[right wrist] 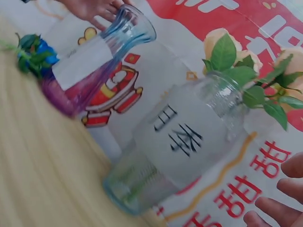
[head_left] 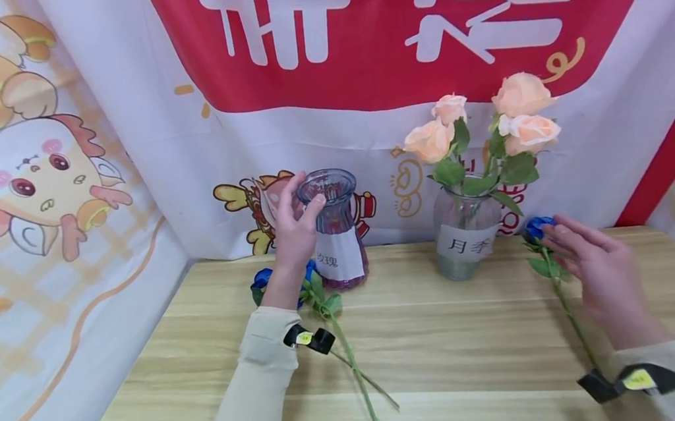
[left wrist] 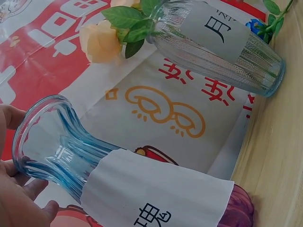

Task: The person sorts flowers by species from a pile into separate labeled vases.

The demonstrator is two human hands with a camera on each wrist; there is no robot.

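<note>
In the head view my left hand (head_left: 296,237) holds the flared neck of a blue-and-purple glass vase (head_left: 338,218), thumb at its rim. A white paper label (left wrist: 156,189) with dark characters wraps that vase, which stands upright on the table. On the right, my right hand (head_left: 611,281) is beside a single blue rose (head_left: 537,229), fingertips at its bloom. Loosely extended fingers (right wrist: 274,210) show in the right wrist view, with no flower between them. Two more long-stemmed blue roses (head_left: 261,278) lie crossed under my left forearm, partly hidden.
A clear glass vase (head_left: 457,268) with a label and several peach roses (head_left: 521,95) stands between my hands. Behind the wooden table (head_left: 456,360) hangs a printed red-and-white cloth (head_left: 367,129). A cartoon-patterned cloth (head_left: 54,312) covers the left side.
</note>
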